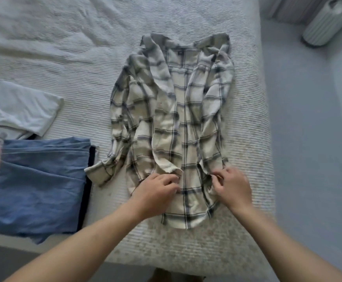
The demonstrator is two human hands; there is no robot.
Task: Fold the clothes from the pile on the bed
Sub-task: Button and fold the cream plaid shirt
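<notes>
A cream plaid shirt (178, 123) with dark check lines lies spread lengthwise on the white bed (84, 47), collar far from me, hem near me. Both sleeves are laid inward over the body; one cuff sticks out at the lower left. My left hand (156, 192) rests on the lower left part of the shirt with its fingers curled onto the cloth by the folded sleeve end. My right hand (232, 188) pinches the fabric at the shirt's lower right edge.
Folded clothes lie at the left: a blue garment (38, 184) on top of something dark, a white one (17, 106) behind it, and a patterned piece at the frame edge. The bed's right edge drops to a grey floor, where a ribbed white bin (326, 23) stands.
</notes>
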